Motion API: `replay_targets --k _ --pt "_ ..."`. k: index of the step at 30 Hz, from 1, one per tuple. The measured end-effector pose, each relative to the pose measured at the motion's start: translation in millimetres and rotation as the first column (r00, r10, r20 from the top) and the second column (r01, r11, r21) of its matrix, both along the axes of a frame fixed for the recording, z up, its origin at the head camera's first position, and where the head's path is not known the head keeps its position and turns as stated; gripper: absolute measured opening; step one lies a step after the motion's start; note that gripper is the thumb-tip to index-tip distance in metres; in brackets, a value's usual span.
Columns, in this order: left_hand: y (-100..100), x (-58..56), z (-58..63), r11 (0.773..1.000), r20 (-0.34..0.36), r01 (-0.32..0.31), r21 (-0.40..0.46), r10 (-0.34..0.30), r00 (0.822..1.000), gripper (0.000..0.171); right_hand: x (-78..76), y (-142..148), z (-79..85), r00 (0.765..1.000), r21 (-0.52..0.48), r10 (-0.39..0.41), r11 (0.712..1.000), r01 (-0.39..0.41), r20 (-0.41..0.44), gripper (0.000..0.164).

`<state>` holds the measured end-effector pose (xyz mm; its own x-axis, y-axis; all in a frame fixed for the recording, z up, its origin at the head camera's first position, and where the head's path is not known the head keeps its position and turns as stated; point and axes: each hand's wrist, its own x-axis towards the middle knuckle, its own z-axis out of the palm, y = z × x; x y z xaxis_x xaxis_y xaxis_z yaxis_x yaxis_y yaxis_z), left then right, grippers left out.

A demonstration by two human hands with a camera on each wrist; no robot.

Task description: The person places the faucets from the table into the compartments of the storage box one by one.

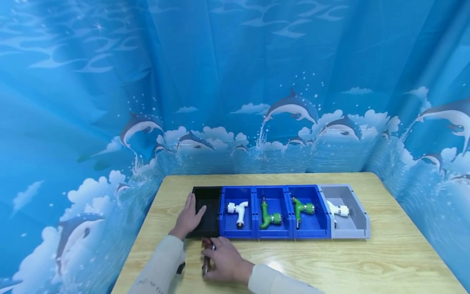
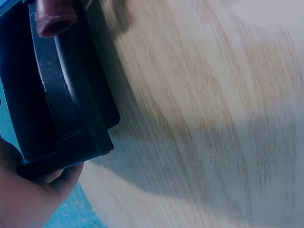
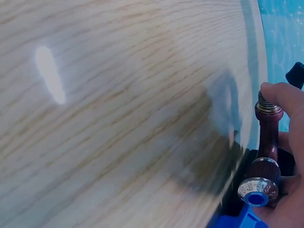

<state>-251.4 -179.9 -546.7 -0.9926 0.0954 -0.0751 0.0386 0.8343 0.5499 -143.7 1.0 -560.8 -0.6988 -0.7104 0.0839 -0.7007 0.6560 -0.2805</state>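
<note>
My right hand (image 1: pixel 227 261) grips a dark red-brown faucet (image 1: pixel 207 261) just in front of the black bin (image 1: pixel 204 236). In the right wrist view, the faucet (image 3: pixel 269 137) shows a threaded metal end near the thumb and a chrome cap with a blue centre. My left hand (image 1: pixel 189 218) holds the black bin by its left wall, thumb on the inner side and fingers along the outside. The left wrist view shows that hand (image 2: pixel 28 194) at the bin's corner, with the faucet's open spout (image 2: pixel 56 21) over the bin's front edge.
Three blue bins stand in a row to the right, with a white faucet (image 1: pixel 239 213), a green faucet (image 1: pixel 269 218) and another green faucet (image 1: pixel 302 209). A grey bin (image 1: pixel 358 222) with a white faucet (image 1: pixel 339 210) ends the row. Dolphin-print curtain (image 1: pixel 235 81) surrounds the wooden table (image 1: pixel 330 265).
</note>
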Motion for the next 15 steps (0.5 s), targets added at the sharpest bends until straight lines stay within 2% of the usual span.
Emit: replay_targets --k 5,11,15 --pt "-2 -0.5 0.1 1.0 -0.011 0.001 -0.007 -0.001 1.0 0.079 1.5 3 5.6 1.0 -0.008 0.001 1.0 -0.002 -0.019 0.058" --pt "-1 -1.2 -0.5 1.0 -0.006 -0.003 -0.017 0.003 1.0 0.075 3.5 7 9.0 0.994 -0.029 -0.003 1.0 -0.001 -0.112 0.059" --pt "0 -1.3 1.1 1.0 -0.002 -0.005 -0.028 0.005 1.0 0.076 3.0 10 12.3 0.992 -0.042 -0.01 0.999 0.004 -0.129 0.058"
